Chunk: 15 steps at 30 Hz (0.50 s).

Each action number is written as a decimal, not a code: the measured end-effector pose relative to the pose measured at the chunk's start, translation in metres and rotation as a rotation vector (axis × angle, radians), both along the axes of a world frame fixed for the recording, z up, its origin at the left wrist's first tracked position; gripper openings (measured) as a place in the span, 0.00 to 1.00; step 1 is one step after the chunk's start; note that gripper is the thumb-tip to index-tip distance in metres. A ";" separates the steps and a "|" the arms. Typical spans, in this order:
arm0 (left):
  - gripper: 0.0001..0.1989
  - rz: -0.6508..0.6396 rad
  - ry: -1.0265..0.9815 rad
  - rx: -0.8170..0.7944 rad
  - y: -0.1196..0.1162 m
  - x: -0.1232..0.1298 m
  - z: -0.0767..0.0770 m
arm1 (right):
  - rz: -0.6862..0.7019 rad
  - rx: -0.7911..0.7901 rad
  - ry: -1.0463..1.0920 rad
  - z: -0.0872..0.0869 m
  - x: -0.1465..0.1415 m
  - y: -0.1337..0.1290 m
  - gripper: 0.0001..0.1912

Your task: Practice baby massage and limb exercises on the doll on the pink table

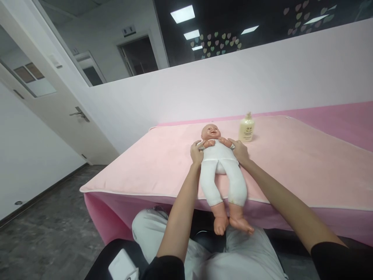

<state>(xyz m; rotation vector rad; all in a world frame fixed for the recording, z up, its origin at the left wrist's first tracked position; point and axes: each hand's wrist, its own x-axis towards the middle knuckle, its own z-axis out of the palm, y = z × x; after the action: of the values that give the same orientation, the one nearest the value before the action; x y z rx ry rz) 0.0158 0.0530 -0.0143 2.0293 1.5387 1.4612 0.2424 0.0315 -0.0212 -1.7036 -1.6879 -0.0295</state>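
A baby doll [220,153] with a white cloth body lies face up on the pink padded mat [163,163]. Its head points to the wall, and its bare feet hang past the table's front edge. My left hand [197,151] is closed round the doll's arm on the left side. On the other side my right hand [240,151] grips the doll's other arm, fingers curled at the upper arm. A pale yellow pump bottle [246,128] stands upright just beyond my right hand, not touched by it.
Behind the table rises a white wall [262,81] with a dark window above it. A pink cloth [107,214] hangs over the table's front. At the left is a white door [67,105]. A white boxy object [122,264] lies beside my leg.
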 end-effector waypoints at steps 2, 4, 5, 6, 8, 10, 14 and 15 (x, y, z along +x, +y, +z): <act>0.34 -0.016 0.010 0.007 0.002 -0.002 -0.001 | 0.025 -0.002 -0.007 0.003 -0.001 0.000 0.25; 0.33 -0.051 0.017 0.017 0.006 -0.006 -0.002 | 0.065 0.003 -0.042 0.006 -0.001 0.000 0.22; 0.32 -0.077 0.020 0.021 0.008 -0.008 -0.003 | 0.086 0.002 -0.060 0.007 -0.001 0.001 0.21; 0.31 -0.102 0.022 0.024 0.009 -0.010 -0.003 | 0.102 0.000 -0.072 0.007 -0.001 0.000 0.20; 0.30 -0.139 0.027 0.030 0.011 -0.014 -0.004 | 0.128 0.001 -0.073 0.008 0.000 -0.002 0.17; 0.30 -0.143 0.028 0.034 0.010 -0.016 -0.004 | 0.154 0.013 -0.024 0.008 0.001 -0.005 0.16; 0.34 -0.094 -0.039 0.017 0.003 -0.018 -0.001 | 0.234 0.062 0.300 0.009 0.002 -0.008 0.19; 0.36 -0.080 -0.086 0.011 0.001 -0.018 0.000 | 0.233 0.080 0.425 0.010 0.002 -0.007 0.19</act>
<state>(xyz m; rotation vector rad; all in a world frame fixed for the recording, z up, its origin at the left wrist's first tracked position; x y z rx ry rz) -0.0023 0.0537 -0.0139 1.9824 1.4036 1.5087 0.2439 0.0245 -0.0115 -1.3304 -1.5250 0.3460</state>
